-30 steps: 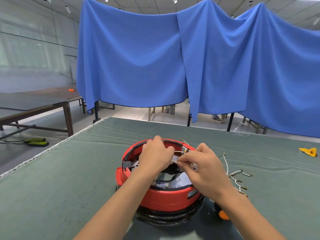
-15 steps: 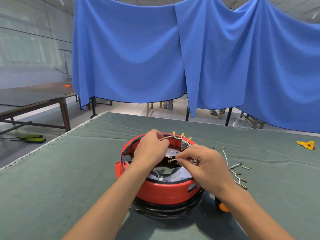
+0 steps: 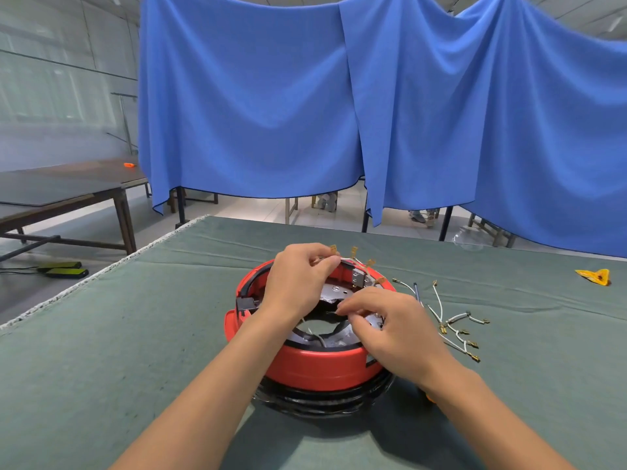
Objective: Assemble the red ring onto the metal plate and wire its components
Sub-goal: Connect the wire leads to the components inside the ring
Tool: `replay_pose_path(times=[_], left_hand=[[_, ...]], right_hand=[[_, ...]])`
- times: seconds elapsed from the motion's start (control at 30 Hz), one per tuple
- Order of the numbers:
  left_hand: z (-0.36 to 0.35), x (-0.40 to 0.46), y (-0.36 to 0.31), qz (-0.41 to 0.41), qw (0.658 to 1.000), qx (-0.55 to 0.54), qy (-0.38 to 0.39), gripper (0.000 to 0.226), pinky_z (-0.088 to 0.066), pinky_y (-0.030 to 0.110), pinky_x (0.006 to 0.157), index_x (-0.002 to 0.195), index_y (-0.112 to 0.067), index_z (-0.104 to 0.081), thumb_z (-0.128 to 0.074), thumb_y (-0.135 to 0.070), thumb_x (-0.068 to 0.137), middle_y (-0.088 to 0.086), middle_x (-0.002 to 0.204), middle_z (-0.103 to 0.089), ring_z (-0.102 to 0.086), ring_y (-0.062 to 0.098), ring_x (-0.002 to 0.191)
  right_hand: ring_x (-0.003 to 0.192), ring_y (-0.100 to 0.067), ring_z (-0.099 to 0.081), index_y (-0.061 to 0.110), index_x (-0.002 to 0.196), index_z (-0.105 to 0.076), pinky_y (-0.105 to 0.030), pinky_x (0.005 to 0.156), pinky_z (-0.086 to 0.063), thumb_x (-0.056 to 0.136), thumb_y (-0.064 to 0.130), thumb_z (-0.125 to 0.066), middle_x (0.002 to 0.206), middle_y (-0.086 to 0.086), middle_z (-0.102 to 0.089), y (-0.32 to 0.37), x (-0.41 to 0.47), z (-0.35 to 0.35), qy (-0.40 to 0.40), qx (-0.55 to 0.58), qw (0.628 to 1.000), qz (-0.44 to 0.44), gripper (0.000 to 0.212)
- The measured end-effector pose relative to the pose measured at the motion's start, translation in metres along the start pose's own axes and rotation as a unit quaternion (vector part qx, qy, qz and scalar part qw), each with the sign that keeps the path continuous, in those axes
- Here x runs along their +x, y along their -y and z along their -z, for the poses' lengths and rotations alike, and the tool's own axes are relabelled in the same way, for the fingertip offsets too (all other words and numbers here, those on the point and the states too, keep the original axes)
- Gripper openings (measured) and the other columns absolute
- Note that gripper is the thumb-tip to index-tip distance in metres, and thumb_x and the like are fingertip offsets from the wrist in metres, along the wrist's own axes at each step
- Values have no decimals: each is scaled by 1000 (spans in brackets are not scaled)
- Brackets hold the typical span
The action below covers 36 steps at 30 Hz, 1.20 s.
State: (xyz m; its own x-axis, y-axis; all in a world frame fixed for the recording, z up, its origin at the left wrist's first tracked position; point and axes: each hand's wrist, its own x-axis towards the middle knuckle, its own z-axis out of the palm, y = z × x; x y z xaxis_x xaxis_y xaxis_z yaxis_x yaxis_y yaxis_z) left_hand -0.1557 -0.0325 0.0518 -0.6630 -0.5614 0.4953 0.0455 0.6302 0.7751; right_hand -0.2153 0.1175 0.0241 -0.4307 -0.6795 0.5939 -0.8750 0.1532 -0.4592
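Head view shows the red ring (image 3: 315, 366) standing on the green table cover (image 3: 101, 351), near the middle of its near part, with the metal plate (image 3: 334, 293) lying inside the ring. The left hand (image 3: 298, 283) is above the far rim and its fingers are pinched on a white wire harness (image 3: 353, 261) with brass terminals that stand up. The right hand (image 3: 390, 330) is over the right side of the plate, and its thumb and first fingers are closed together on a small terminal end; what exactly they hold is too small to tell. From here I think the main risk is that the terminal goes on the wrong tab or only half on, because the hands hide the contact point. A hard pull from the left hand could also bend the terminals or shift the ring on the black base (image 3: 322, 400) under it. The spare wires (image 3: 454, 329) lie loose toward the right edge of the cover, and a sleeve or wrist could sweep them away.
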Motion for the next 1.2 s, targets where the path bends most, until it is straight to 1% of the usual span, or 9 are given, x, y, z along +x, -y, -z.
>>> replay_pose_path(times=[0.13,0.27,0.37,0.5,0.6,0.77,0.97,1.1,1.2], left_hand=[[4,0,-6,-21,996,-68,-57,10,-55,42,68,88,-23,-76,-67,-26,85,-9,57,-63,-60,14,62],[13,7,-10,-8,990,-91,-109,25,-40,27,59,65,-13,-69,-63,-21,88,-6,51,-53,-43,9,53],[25,15,-18,25,978,-121,-166,42,-37,10,56,45,-18,-57,-62,-18,87,13,67,-68,-52,11,67],[44,20,-33,55,966,-165,-189,39,-35,5,52,49,-23,-63,-60,-14,87,14,60,-59,-50,9,64],[57,21,-39,133,969,-183,-99,16,-29,19,39,73,-10,-73,-63,-17,84,-2,47,-40,-30,7,36],[59,13,-33,221,960,-130,110,20,-13,16,35,90,2,-71,-63,-14,82,-4,44,-33,-17,9,36],[50,12,-26,204,961,17,186,17,-16,20,40,68,-5,-70,-67,-21,72,2,51,-35,-18,14,39],[47,13,-21,148,968,22,202,20,-21,21,41,74,-10,-73,-59,-24,81,-3,46,-44,-25,11,38],[45,13,-14,115,966,38,229,18,-25,18,38,77,-9,-71,-60,-20,87,-4,44,-49,-31,7,35]], right_hand=[[77,1,-65,22,83,-75,-28,72,-54,77,16,-58,86,18,-71,1,-1,2,-77,12,997,9,19],[78,-1,-64,26,80,-73,-23,67,-52,79,16,-58,83,21,-69,1,2,9,-170,34,985,-21,18],[77,-1,-63,38,78,-68,-15,66,-48,82,12,-61,81,23,-69,1,3,11,-183,47,980,-61,27],[74,2,-63,46,74,-64,-24,66,-52,84,14,-62,80,25,-68,2,4,9,-159,46,979,-118,33],[77,3,-63,45,74,-64,-26,69,-52,84,18,-62,82,25,-68,4,5,8,-159,41,977,-136,30],[95,-1,-52,42,88,-66,-25,69,-41,84,19,-58,92,24,-62,0,5,6,-140,-2,975,-175,24],[99,-13,-51,25,126,-54,-28,80,-37,86,18,-55,108,9,-60,-8,7,3,-32,16,958,-284,40],[93,-17,-57,26,126,-48,-33,81,-45,83,16,-56,92,13,-58,-6,8,10,-6,-7,953,-303,45],[96,-18,-59,28,118,-50,-35,82,-49,80,22,-59,104,8,-62,1,11,15,45,-36,952,-302,40]])
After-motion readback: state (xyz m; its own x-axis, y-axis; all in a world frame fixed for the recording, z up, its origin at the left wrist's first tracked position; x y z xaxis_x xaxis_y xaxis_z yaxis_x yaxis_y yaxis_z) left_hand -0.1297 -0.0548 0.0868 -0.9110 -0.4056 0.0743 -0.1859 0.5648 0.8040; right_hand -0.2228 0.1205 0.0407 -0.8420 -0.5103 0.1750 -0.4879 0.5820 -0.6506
